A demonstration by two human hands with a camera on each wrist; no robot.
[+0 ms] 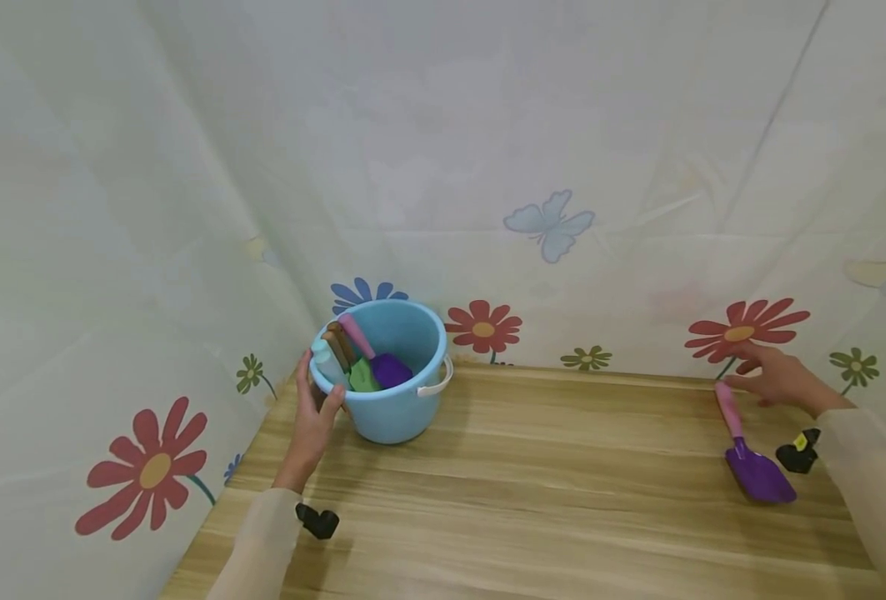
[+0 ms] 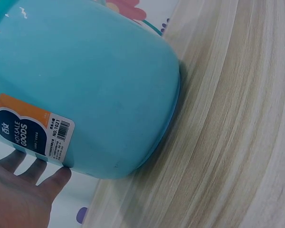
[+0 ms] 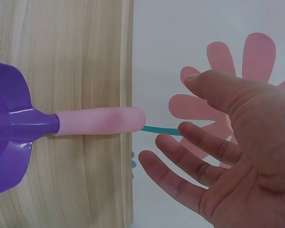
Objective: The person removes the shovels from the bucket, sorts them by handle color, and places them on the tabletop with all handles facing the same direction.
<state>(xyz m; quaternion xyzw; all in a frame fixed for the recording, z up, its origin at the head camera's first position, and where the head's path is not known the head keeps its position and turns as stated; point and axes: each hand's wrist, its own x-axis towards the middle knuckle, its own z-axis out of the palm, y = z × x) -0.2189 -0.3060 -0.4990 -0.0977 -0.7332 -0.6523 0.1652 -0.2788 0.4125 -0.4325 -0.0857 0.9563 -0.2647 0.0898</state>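
A light blue bucket (image 1: 393, 417) stands upright at the back left. Inside it lie a pink-handled purple hand shovel (image 1: 390, 371), a green piece (image 1: 363, 377), a light blue handle (image 1: 326, 362) and brown handles (image 1: 340, 343). My left hand (image 1: 313, 425) rests against the bucket's left side, fingers spread. In the left wrist view, its fingertips (image 2: 61, 176) touch the wall beside a label (image 2: 34, 128). Another purple hand shovel (image 1: 761, 475) with a pink handle (image 3: 99, 120) lies at the right. My right hand (image 1: 776, 379) hovers by the handle's end, apart from it, fingers parted.
The wooden tabletop (image 1: 548, 492) runs back to a flower-printed cloth (image 1: 600, 125), which also hangs along the left side. A white bucket handle (image 1: 437, 385) hangs at the bucket's right. Small black devices (image 1: 318, 522) sit on both wrists.
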